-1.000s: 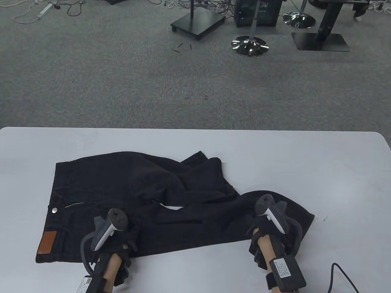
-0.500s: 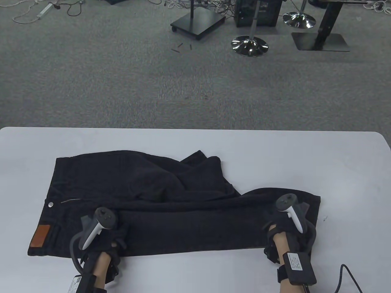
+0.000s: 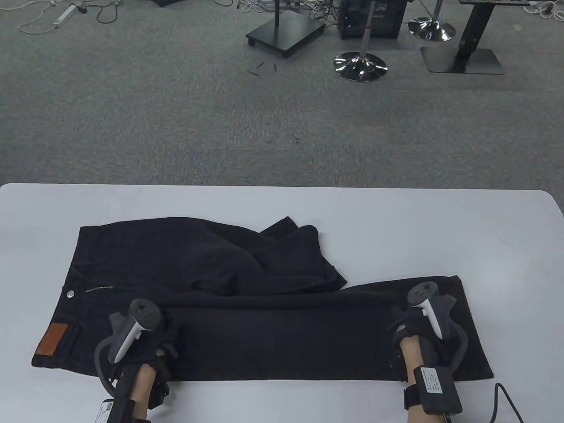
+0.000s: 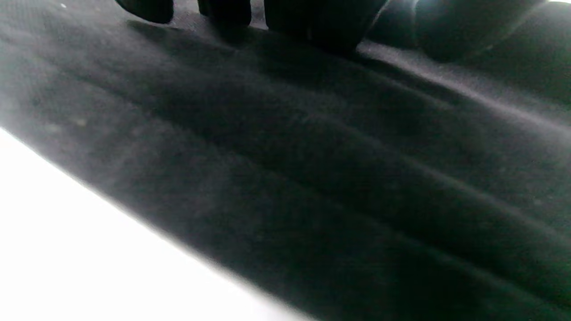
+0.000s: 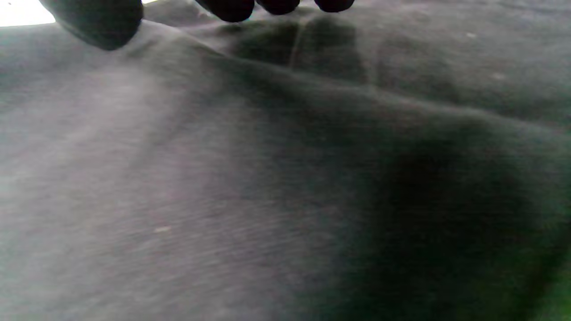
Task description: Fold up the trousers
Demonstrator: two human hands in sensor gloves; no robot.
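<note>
Black trousers lie on the white table, waist to the left with a brown patch and a metal button. The near leg lies straight along the table's front edge, hem at the right. The far leg is bunched up behind it. My left hand is on the near leg's thigh. My right hand is on the same leg near the hem. In the wrist views the fingertips and thumb press into the cloth, with a ridge of it between them.
The white table top shows in front of the cloth. A black cable trails from my right wrist at the front right. Beyond the table lie grey carpet, stand bases and a chrome stool foot.
Both hands moved apart and toward the front edge, dragging the near leg. It was crumpled and angled; now it lies straight and flat, hem farther right. The waist shifted left.
</note>
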